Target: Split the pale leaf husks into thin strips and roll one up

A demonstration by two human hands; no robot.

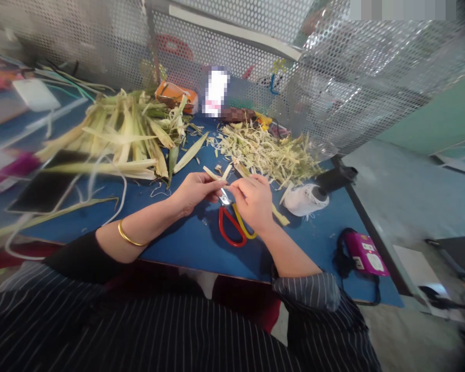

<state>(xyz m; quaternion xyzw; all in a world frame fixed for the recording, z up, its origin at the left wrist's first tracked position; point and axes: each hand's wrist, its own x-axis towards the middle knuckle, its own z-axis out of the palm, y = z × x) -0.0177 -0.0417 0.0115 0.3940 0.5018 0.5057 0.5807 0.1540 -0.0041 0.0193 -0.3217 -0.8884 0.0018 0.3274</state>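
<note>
Both hands meet over the middle of a blue table (186, 243). My left hand (196, 191) pinches a short pale leaf strip (216, 174), fingers closed on it. My right hand (252, 201) is closed on the same strip from the right, and another strip piece (280, 216) sticks out under it. Scissors with red and yellow handles (232, 227) lie on the table just below the hands, blades pointing up toward them. A gold bangle (128, 236) is on my left wrist.
A pile of long pale-green leaves (124, 134) lies at the left back. A heap of cut leaf scraps (271, 152) sits behind the hands. A white spool-like object (304, 199), a pink device (366, 254), a dark phone (48, 183) and a perforated metal screen (333, 77) surround the work area.
</note>
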